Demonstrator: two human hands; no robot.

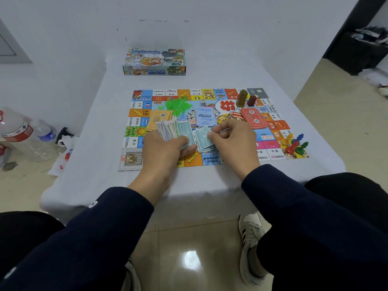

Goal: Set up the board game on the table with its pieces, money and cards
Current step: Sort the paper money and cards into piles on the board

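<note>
1. Head view, nearest first: our left hand (165, 147) grips a fanned stack of paper money (170, 129) at 6 o'clock on the game board (131, 143).
2. Our right hand (233, 137) pinches one teal 1000 note (202, 139), which sits on a small pile of like notes on the board. We judge this as sorting money by denomination, mid-step.
3. Player pawns (295, 144) in yellow, blue, red and green lie clustered at 4 o'clock on the board, not yet stood on a start square.
4. Mid-board: orange card deck (159, 118) at 9 o'clock, blue card deck (204, 117) at centre, red card deck (253, 118) at 3 o'clock. All out, roughly stacked.
5. Further out: green houses (177, 106) heaped at 11 o'clock, die (203, 102) at 12, red houses (227, 106) just right of it, two tall tokens (245, 99) at 1 o'clock.
6. Game box (154, 61) sits closed beyond the board at 12 o'clock on the table (94, 143).
7. Progress, our estimate: board laid, cards and pieces out; money still unsorted in hand, pawns unplaced. Well past halfway.
8. Hard to tell: note count in the fan, denominations behind the front notes, board squares under our hands, card faces. Bottles (23, 133) on the floor at 9 o'clock are partly cut off.
</note>
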